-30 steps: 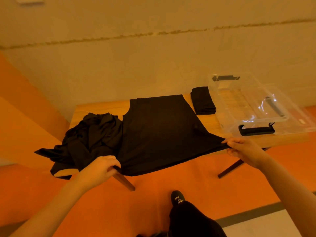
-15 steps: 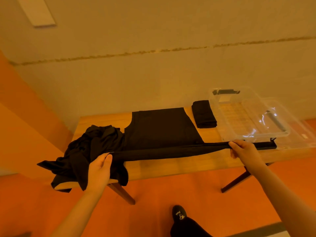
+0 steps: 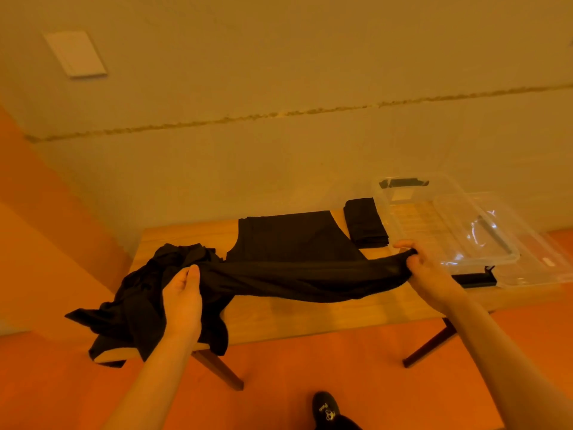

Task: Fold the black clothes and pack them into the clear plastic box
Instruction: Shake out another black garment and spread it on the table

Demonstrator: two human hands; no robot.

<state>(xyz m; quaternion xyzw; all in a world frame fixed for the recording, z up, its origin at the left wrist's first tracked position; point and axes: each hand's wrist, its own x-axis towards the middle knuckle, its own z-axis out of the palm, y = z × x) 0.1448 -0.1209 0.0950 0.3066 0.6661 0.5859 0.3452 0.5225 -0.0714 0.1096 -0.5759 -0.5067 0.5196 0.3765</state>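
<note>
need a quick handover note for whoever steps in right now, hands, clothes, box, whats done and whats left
Left hand grips the near-left corner of the black garment; right hand grips its near-right corner. The near edge is lifted off the wooden table and stretched between the hands; the far half lies flat.
One folded black piece sits beside the clear plastic box, not in it. The box looks empty.
A crumpled black pile lies on the table's left end, partly hanging over the edge.
Left: finish this fold, fold the pile, pack everything into the box.
</note>
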